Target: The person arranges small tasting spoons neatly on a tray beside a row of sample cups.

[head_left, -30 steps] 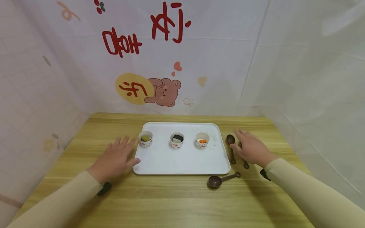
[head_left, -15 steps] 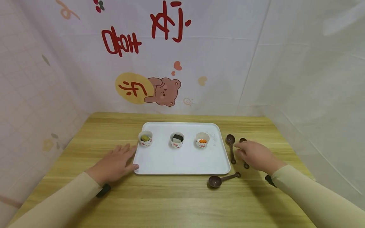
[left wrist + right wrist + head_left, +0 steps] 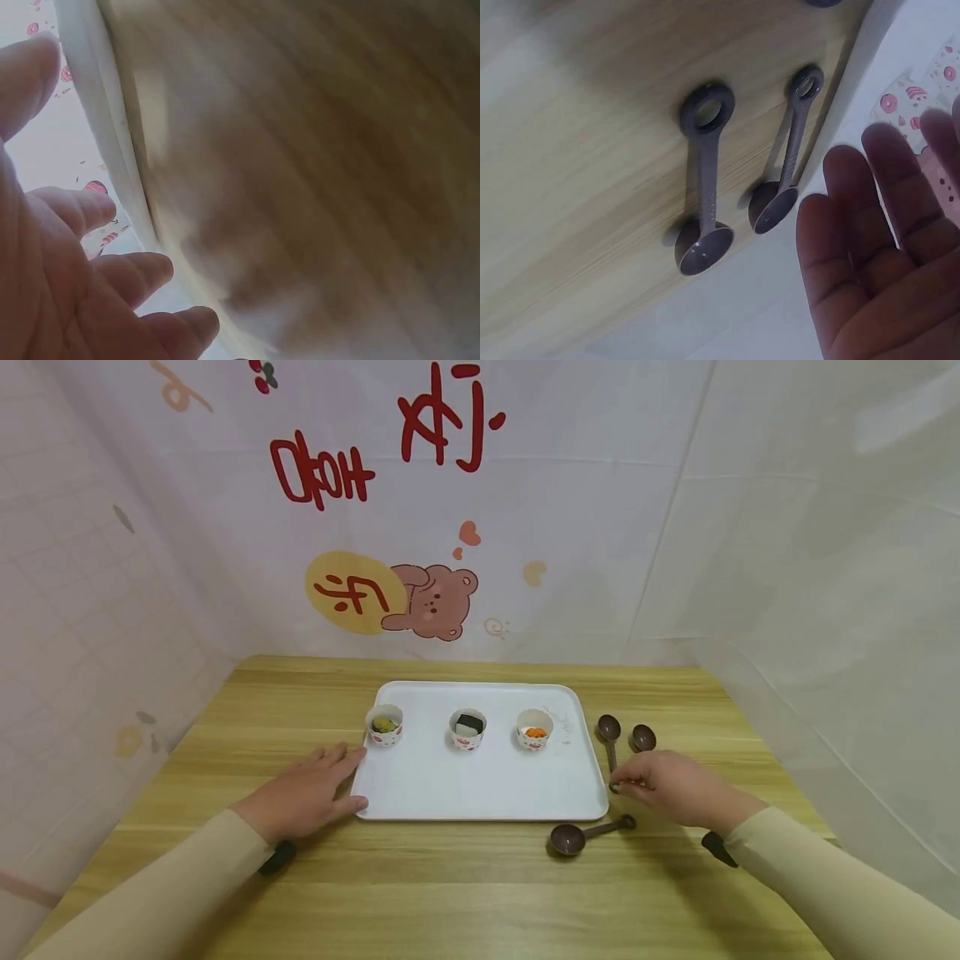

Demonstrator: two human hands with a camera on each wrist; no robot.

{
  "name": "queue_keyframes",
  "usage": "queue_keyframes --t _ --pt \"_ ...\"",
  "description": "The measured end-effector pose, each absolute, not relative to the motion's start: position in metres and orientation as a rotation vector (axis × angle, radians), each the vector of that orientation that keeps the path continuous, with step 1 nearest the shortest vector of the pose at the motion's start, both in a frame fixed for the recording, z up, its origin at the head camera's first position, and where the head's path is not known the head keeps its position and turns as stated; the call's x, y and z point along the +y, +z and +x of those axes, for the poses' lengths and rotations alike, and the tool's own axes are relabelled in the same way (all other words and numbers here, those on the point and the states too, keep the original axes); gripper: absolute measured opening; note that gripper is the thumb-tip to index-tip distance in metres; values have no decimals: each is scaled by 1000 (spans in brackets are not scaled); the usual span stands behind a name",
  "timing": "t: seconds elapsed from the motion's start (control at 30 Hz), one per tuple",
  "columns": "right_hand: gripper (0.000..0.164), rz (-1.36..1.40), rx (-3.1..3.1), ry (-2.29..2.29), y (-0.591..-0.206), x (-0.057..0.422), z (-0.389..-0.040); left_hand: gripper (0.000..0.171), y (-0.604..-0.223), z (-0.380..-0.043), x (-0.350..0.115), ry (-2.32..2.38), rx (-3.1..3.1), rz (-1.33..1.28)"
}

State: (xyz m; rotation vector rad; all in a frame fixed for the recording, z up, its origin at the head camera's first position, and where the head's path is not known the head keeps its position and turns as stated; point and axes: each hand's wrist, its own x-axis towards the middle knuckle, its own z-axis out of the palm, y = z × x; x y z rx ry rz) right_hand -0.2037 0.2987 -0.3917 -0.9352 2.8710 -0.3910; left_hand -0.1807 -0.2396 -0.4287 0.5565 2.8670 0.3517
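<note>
My right hand [image 3: 671, 787] is low beside the tray's right side, its fingertips at the handle end of one brown measuring spoon [image 3: 609, 729]. A second measuring spoon [image 3: 642, 738] lies to the right, its handle hidden by that hand. In the right wrist view the fingers [image 3: 851, 217] look relaxed, apart from both spoons [image 3: 786, 157]; the thumb is out of sight. A third measuring spoon [image 3: 567, 840] lies in front of the tray. My left hand [image 3: 303, 795] rests at the left edge of the white tray [image 3: 480, 793], fingers extended in the left wrist view.
Three patterned paper cups stand on the tray: a left cup [image 3: 386, 735] with greenish-yellow pieces, a middle cup [image 3: 467, 742] with a black-and-white piece, a right cup [image 3: 534, 743] with orange bits. A printed white cloth [image 3: 570, 485] hangs behind the wooden table [image 3: 420, 893].
My right hand has come back from beside the spoon bowls to the handle ends, its fingers drawing closer together. The left hand has settled slightly lower at the tray's edge. The spoons lie where they were.
</note>
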Motion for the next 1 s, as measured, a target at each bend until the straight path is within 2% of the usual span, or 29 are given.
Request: queue_keyframes --t 1.0 --pt "15 -1093 2690 -441 -407 289 -192 90 -429 -182 -239 347 2813 527"
